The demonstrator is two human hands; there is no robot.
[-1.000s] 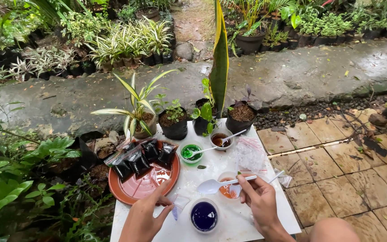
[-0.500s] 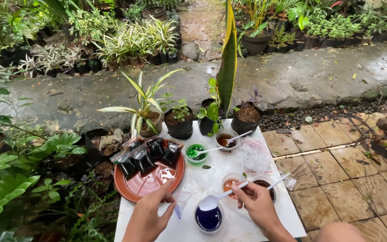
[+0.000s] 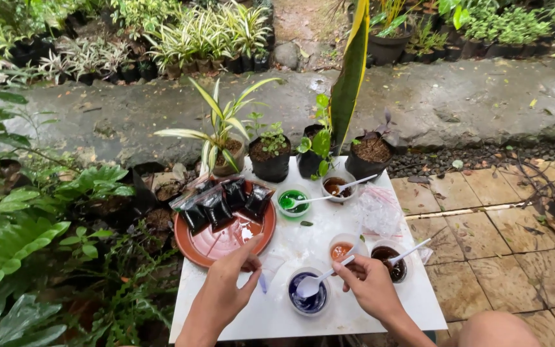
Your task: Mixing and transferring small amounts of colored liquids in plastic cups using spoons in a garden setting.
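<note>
Head view, right hand [image 3: 372, 286] pinching white spoon [image 3: 316, 280] over blue cup [image 3: 308, 301], black packets [image 3: 226, 200] on brown saucer [image 3: 195, 247]

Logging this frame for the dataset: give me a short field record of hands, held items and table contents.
surface: white table, outdoors among potted plants
right hand: holds white spoon, bowl end in cup of blue liquid
left hand: pinches small clear bag beside the blue cup
other cups: orange, dark brown, green, brown
tray: terracotta saucer with dark filled packets
</note>
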